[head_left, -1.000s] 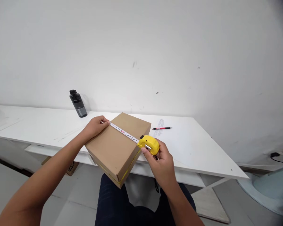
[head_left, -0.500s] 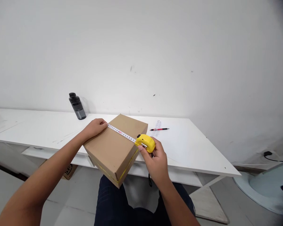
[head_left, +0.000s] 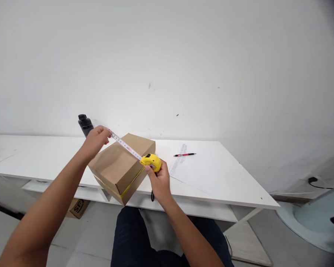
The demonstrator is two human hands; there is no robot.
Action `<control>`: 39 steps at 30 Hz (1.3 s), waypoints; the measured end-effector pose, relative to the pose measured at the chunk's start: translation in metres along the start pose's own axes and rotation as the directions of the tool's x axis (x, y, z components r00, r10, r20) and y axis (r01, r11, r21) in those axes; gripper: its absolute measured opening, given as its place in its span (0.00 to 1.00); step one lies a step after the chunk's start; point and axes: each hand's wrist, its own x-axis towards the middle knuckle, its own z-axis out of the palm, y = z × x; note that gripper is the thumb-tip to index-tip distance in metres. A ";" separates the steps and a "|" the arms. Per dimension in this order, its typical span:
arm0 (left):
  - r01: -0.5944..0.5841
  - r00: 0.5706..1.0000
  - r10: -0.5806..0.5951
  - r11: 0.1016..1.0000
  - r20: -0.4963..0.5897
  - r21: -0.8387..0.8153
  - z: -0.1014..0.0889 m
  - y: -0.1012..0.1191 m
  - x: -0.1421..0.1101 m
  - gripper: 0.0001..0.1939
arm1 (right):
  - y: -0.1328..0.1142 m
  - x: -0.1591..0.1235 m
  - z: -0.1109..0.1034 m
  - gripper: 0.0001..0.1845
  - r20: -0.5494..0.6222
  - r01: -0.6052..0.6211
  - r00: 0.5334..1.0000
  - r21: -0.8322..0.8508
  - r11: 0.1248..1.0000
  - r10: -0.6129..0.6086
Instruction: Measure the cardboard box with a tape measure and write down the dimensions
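A brown cardboard box (head_left: 119, 159) with a yellow band round its side sits on the white table, its near corner jutting past the front edge. My right hand (head_left: 160, 181) is closed round a yellow tape measure (head_left: 151, 162) by the box's right side, a black wrist strap hanging below. From the case the white blade (head_left: 125, 145) runs up to the left, raised above the box top. My left hand (head_left: 97, 139) pinches the blade's far end over the box's left edge; the end hook is hidden by the fingers.
Behind my left hand stands a dark bottle (head_left: 85, 124), partly covered. A red and black pen (head_left: 184, 154) lies on a printed paper sheet (head_left: 195, 172) right of the box. Under the white table (head_left: 44, 155) is another cardboard box (head_left: 78, 208). A plug with a cord (head_left: 312, 180) is at the right.
Both hands have moved left with the tape measure, and the blade has lifted from the box top. The box has shifted left, and more of the paper shows.
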 end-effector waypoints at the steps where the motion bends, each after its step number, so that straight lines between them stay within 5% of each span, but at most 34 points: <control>1: -0.036 0.999 0.035 0.999 0.041 0.027 0.001 0.008 -0.020 0.12 | -0.003 -0.008 -0.004 0.27 -0.005 0.030 1.000 0.014 0.999 -0.030; 7: -0.365 0.878 0.252 0.902 0.407 0.231 0.026 0.036 -0.150 0.17 | -0.030 -0.071 -0.045 0.27 0.156 0.353 0.922 0.038 0.935 -0.355; 12: -0.545 0.770 0.405 0.819 0.493 0.179 0.046 0.015 -0.187 0.15 | -0.020 -0.109 -0.064 0.32 0.173 0.438 0.881 0.055 0.897 -0.441; 14: -0.589 0.794 0.490 0.766 0.361 0.258 0.052 -0.005 -0.192 0.14 | -0.006 -0.111 -0.066 0.33 0.138 0.391 0.908 0.051 0.919 -0.395; 17: -0.505 0.800 0.596 0.733 -0.073 0.456 0.064 -0.047 -0.198 0.27 | 0.013 -0.089 -0.064 0.43 -0.002 0.087 0.996 0.107 0.990 -0.087; 20: -0.312 0.818 0.485 0.826 -0.310 0.469 0.077 -0.091 -0.204 0.47 | 0.023 -0.038 -0.059 0.45 -0.047 -0.227 0.968 0.268 0.936 0.248; 23: -0.187 0.868 0.336 0.903 -0.364 0.387 0.089 -0.125 -0.212 0.56 | 0.025 0.022 -0.053 0.31 0.003 -0.285 0.954 0.313 0.906 0.299; 29: -0.029 0.944 0.091 0.981 -0.317 0.192 0.128 -0.147 -0.245 0.57 | 0.042 0.103 -0.035 0.31 -0.083 -0.229 0.964 0.228 0.946 0.253; 34: -0.088 0.945 0.157 0.967 -0.287 0.238 0.145 -0.139 -0.231 0.59 | 0.052 0.105 -0.019 0.32 -0.035 -0.234 0.970 0.164 0.958 0.242; 39: -0.092 0.909 0.158 0.978 -0.385 0.185 0.113 -0.127 -0.217 0.52 | 0.027 0.081 -0.027 0.33 -0.102 -0.133 0.985 0.079 0.988 0.141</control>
